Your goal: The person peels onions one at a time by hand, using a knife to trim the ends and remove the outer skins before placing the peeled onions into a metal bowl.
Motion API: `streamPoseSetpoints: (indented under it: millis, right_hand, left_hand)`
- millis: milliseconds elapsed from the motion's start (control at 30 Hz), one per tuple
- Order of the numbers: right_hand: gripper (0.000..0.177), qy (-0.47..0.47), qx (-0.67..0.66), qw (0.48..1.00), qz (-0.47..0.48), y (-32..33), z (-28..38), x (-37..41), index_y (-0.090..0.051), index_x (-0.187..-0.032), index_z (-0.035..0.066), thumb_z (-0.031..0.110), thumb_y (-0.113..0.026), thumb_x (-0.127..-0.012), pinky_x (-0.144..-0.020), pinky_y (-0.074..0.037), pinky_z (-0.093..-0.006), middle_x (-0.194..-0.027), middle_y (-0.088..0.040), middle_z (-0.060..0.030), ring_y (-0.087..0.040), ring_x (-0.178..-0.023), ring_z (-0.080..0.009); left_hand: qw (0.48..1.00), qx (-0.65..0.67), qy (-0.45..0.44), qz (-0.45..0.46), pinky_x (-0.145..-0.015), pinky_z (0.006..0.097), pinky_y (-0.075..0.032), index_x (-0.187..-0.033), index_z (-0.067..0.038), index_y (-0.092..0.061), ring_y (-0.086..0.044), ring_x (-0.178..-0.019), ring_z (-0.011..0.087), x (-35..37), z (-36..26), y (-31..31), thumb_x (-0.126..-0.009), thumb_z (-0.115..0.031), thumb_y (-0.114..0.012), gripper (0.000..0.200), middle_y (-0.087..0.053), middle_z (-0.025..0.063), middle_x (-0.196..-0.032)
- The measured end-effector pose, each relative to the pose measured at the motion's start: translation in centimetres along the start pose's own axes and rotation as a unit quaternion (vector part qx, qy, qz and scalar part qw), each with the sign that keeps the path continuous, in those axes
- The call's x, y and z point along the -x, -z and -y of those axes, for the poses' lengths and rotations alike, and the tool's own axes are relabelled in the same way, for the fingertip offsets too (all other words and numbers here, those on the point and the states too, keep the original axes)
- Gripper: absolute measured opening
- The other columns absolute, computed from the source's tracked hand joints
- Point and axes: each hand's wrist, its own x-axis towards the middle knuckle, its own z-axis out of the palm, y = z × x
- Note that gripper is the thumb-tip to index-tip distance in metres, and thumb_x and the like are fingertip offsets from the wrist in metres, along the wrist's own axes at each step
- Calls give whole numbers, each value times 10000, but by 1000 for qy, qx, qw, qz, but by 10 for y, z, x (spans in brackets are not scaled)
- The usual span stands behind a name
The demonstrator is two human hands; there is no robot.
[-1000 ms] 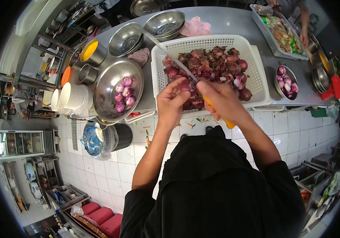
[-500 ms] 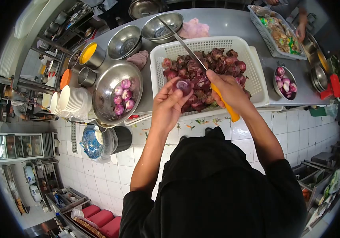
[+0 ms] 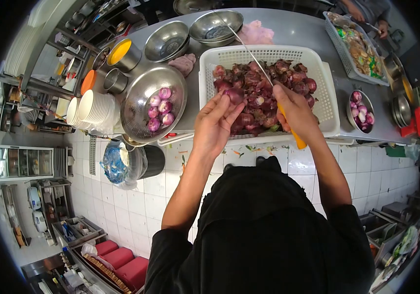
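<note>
Between the fingertips of my left hand (image 3: 215,120) is a purple onion (image 3: 234,95), held over the near left part of a white perforated basket (image 3: 331,98). My right hand (image 3: 295,111) is wrapped round the orange handle of a long knife (image 3: 256,60), its blade pointing away and to the left. Below both hands, many red onions (image 3: 254,117) and loose dry skins fill the basket. Left of it, a steel colander (image 3: 136,85) holds several peeled purple onions (image 3: 154,110).
Two steel bowls (image 3: 167,41) and pink cloths (image 3: 256,32) lie farther back. A bowl of onions (image 3: 361,111) and a basket of packets (image 3: 359,49) are on the right, with a co-worker's hand (image 3: 383,28) beyond. A bin (image 3: 152,159) stands below left.
The view has shifted, so the table's things appear farther right. The onion in my left hand has turned and shows a different side. The co-worker's hands have moved.
</note>
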Motion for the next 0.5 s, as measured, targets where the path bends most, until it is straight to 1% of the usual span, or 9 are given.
streamPoseSetpoints:
  millis: [33, 133, 167, 267, 300, 400, 433, 500]
  right_hand:
    - [603, 39, 11, 999, 1, -2, 0, 2, -470, -1430, 12, 429, -531, -999, -508, -428, -275, -655, -556, -36, -513, -527, -103]
    - [598, 128, 32, 991, 13, -16, -6, 14, -439, -1447, 8, 370, -562, -987, -578, -448, -293, -671, -556, -43, -540, -578, -124]
    - [612, 131, 45, 990, 36, -18, -1, 21, -421, -1457, 5, 347, -578, -974, -611, -455, -311, -656, -558, -71, -565, -590, -163]
    - [633, 191, 119, 973, 44, -26, 13, 34, -405, -1460, -6, 343, -590, -965, -606, -456, -317, -645, -563, -95, -574, -583, -181]
    - [647, 216, 108, 969, 46, -31, 7, 32, -403, -1456, -12, 350, -602, -958, -604, -461, -331, -649, -575, -125, -589, -580, -219]
    - [652, 219, 125, 966, 51, -36, 12, 36, -417, -1438, -29, 359, -612, -953, -583, -459, -350, -637, -563, -142, -590, -558, -256]
    - [653, 216, 131, 966, 54, -36, 13, 36, -417, -1435, -34, 360, -612, -953, -576, -456, -354, -630, -559, -148, -588, -550, -268]
    - [654, 211, 144, 965, 62, -35, 15, 36, -419, -1428, -44, 363, -612, -954, -561, -452, -361, -618, -551, -158, -586, -535, -291]
  left_hand:
    - [1000, 0, 2, -9, -987, 389, -538, -1141, 9, -555, -668, -956, 211, 0, 1, -1, -983, -123, -597, 211, -671, 87, -1036]
    - [1000, 8, -18, -10, -915, 348, -564, -1107, -26, -548, -675, -920, 193, -3, 8, 0, -991, -142, -589, 169, -672, 90, -1030]
    - [1000, 12, -27, -6, -886, 331, -573, -1100, -38, -546, -677, -910, 187, -4, 11, 1, -994, -150, -586, 159, -673, 91, -1030]
    - [998, 38, -40, 8, -791, 288, -574, -1105, -62, -537, -662, -825, 162, -2, 20, 3, -1006, -175, -571, 154, -663, 80, -989]
    - [999, 12, -39, -27, -751, 273, -559, -1097, -63, -545, -628, -778, 133, -1, 22, -1, -1015, -142, -542, 115, -645, 56, -938]
    - [998, 33, -51, 15, -806, 270, -513, -1118, -29, -575, -599, -887, 127, 2, 29, 2, -961, -32, -524, 165, -630, 49, -1006]
    - [998, 25, -51, 25, -811, 271, -514, -1110, -42, -588, -603, -896, 125, 2, 30, 4, -951, -46, -554, 163, -629, 40, -1005]
    - [998, 26, -51, 5, -811, 271, -514, -1105, -50, -592, -602, -896, 124, 6, 30, -2, -952, -50, -559, 156, -630, 33, -1005]
